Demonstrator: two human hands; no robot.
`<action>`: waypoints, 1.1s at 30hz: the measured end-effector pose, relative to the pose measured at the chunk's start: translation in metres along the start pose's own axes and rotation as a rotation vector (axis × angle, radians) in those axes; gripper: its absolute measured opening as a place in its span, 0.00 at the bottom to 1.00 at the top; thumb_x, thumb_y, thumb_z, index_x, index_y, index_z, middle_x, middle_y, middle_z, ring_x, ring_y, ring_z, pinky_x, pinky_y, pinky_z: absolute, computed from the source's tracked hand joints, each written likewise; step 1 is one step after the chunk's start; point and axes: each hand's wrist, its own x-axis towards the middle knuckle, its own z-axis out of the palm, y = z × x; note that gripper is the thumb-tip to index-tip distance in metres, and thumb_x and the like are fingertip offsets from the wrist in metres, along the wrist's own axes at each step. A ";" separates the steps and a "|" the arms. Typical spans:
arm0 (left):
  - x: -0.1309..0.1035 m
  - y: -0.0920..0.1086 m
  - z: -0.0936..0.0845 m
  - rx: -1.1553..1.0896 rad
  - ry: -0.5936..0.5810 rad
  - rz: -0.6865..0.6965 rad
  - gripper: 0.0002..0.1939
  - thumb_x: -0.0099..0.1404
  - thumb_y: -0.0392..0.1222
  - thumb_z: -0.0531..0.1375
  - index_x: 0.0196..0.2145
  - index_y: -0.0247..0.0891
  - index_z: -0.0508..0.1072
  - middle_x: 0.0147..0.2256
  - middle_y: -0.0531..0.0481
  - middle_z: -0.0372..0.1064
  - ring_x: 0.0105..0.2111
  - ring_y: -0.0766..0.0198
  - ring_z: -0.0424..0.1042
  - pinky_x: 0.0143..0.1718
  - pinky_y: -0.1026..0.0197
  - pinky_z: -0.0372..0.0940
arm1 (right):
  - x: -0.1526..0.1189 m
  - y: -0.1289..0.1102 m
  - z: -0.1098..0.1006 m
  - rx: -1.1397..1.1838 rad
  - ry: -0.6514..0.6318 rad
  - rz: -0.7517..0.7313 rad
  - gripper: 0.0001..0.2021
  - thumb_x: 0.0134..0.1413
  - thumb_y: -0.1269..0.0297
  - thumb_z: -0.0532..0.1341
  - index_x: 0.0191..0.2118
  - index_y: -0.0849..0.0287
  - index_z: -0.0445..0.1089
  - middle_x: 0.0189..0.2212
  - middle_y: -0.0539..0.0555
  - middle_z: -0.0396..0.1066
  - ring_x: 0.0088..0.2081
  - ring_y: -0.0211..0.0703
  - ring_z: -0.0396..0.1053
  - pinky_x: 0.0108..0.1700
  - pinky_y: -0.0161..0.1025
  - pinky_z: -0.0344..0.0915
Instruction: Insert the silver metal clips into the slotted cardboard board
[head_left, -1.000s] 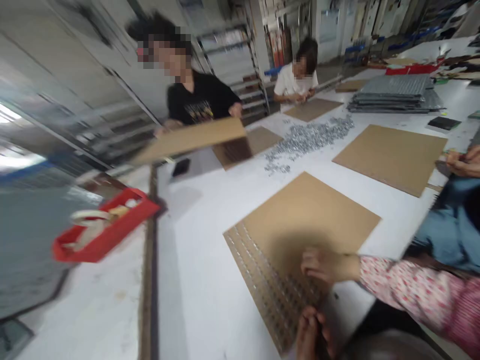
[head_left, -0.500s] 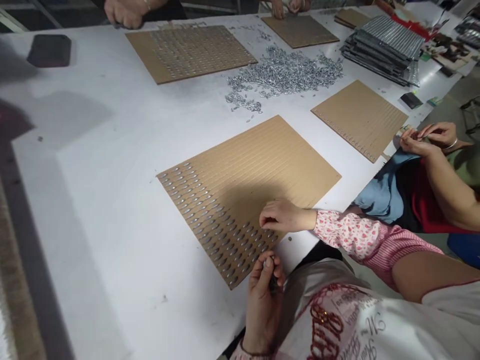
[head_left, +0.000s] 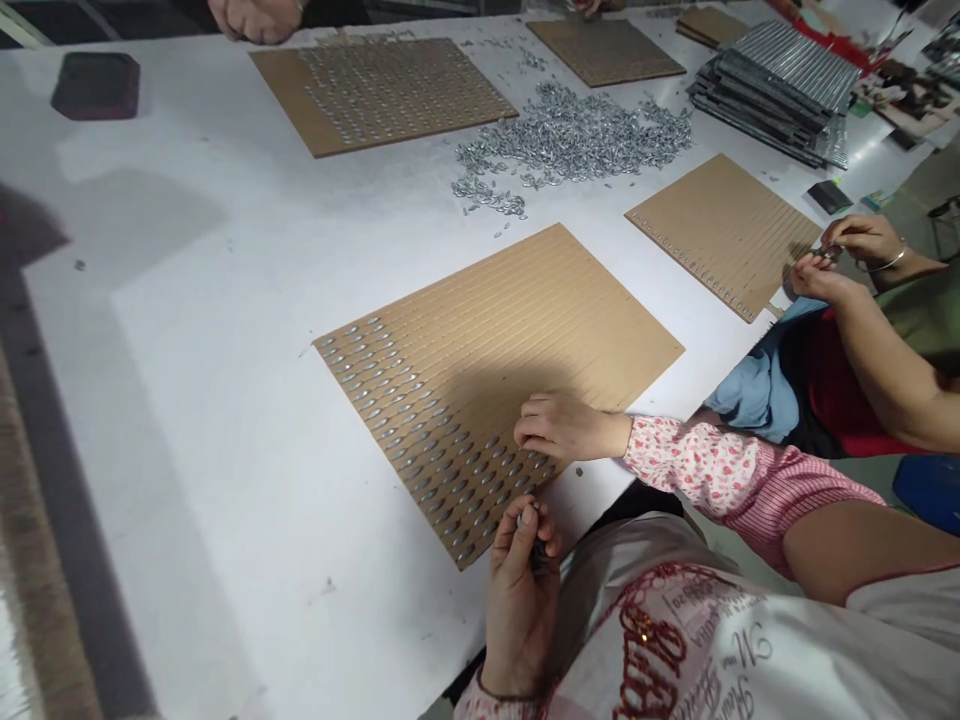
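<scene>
A grooved brown cardboard sheet (head_left: 540, 310) lies before me, with rows of small silver spindle-shaped metal pieces (head_left: 420, 425) set along its left and near side. Over the near part of the sheet, my right hand (head_left: 566, 427) is closed, fingers bent down close to the end of a row; what its fingertips hold is hidden. My left hand (head_left: 521, 575) is curled at the sheet's near corner, thumb up. Dark metal pieces (head_left: 538, 553) show between its fingers and palm.
A loose heap of metal pieces (head_left: 574, 135) lies beyond my sheet. Other cardboard sheets (head_left: 727, 220) and a stack of ridged grey sheets (head_left: 780, 85) are around it. A co-worker's hands (head_left: 847, 260) work at right; another person's hand (head_left: 259, 15) rests at the far edge. A dark block (head_left: 97, 85) stands far left.
My right hand has shifted slightly left, its fingers now stretched lower over the row. My left hand has risen a little. The co-worker's hands at right have moved apart slightly.
</scene>
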 end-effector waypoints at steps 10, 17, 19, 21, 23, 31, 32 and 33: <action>0.006 0.000 0.007 -0.077 0.058 -0.011 0.10 0.49 0.34 0.70 0.31 0.34 0.76 0.29 0.53 0.66 0.24 0.75 0.62 0.23 0.74 0.60 | -0.019 -0.015 -0.010 0.705 -0.055 -0.198 0.10 0.56 0.61 0.61 0.40 0.62 0.71 0.34 0.53 0.70 0.37 0.34 0.67 0.42 0.31 0.63; 0.002 0.005 0.013 -0.036 0.067 -0.078 0.13 0.58 0.37 0.64 0.42 0.35 0.76 0.37 0.46 0.71 0.31 0.69 0.69 0.28 0.70 0.66 | -0.015 -0.011 -0.009 0.842 0.075 0.130 0.11 0.62 0.61 0.53 0.39 0.64 0.66 0.34 0.53 0.73 0.34 0.33 0.68 0.38 0.32 0.64; 0.000 0.006 0.013 -0.051 0.071 -0.084 0.13 0.57 0.36 0.64 0.41 0.35 0.76 0.35 0.47 0.71 0.28 0.70 0.68 0.26 0.70 0.65 | -0.009 -0.003 -0.011 0.705 0.125 0.157 0.10 0.62 0.62 0.53 0.39 0.63 0.66 0.32 0.52 0.72 0.33 0.34 0.67 0.38 0.33 0.63; -0.001 0.006 0.013 -0.058 0.052 -0.077 0.10 0.54 0.36 0.66 0.36 0.34 0.76 0.30 0.49 0.70 0.25 0.71 0.66 0.22 0.72 0.62 | -0.004 0.004 -0.012 0.497 0.133 0.119 0.10 0.62 0.63 0.53 0.38 0.63 0.68 0.32 0.53 0.71 0.34 0.36 0.66 0.40 0.35 0.62; -0.003 0.005 0.012 -0.057 0.014 -0.076 0.08 0.52 0.36 0.68 0.31 0.34 0.75 0.29 0.50 0.69 0.24 0.72 0.65 0.22 0.72 0.62 | 0.000 0.007 -0.010 0.322 0.100 0.051 0.10 0.62 0.66 0.52 0.39 0.62 0.70 0.34 0.55 0.70 0.36 0.38 0.65 0.43 0.37 0.60; -0.002 0.006 0.008 0.023 -0.042 -0.061 0.14 0.56 0.41 0.65 0.40 0.33 0.76 0.32 0.46 0.69 0.24 0.71 0.62 0.22 0.70 0.60 | 0.006 0.005 0.009 0.163 0.115 0.026 0.08 0.61 0.65 0.54 0.34 0.61 0.69 0.31 0.52 0.72 0.35 0.38 0.65 0.44 0.37 0.58; -0.002 0.005 0.008 0.035 -0.075 -0.055 0.14 0.56 0.42 0.65 0.40 0.33 0.76 0.30 0.48 0.67 0.22 0.73 0.59 0.21 0.71 0.58 | 0.006 0.005 0.011 0.129 0.121 0.019 0.09 0.62 0.66 0.54 0.33 0.61 0.68 0.31 0.53 0.71 0.35 0.39 0.64 0.44 0.37 0.58; -0.002 0.005 0.008 0.045 -0.103 -0.053 0.14 0.57 0.42 0.65 0.41 0.34 0.76 0.30 0.50 0.66 0.21 0.74 0.57 0.20 0.71 0.56 | 0.006 0.004 0.012 0.092 0.124 0.019 0.09 0.62 0.66 0.53 0.33 0.61 0.68 0.30 0.53 0.71 0.35 0.39 0.64 0.43 0.37 0.58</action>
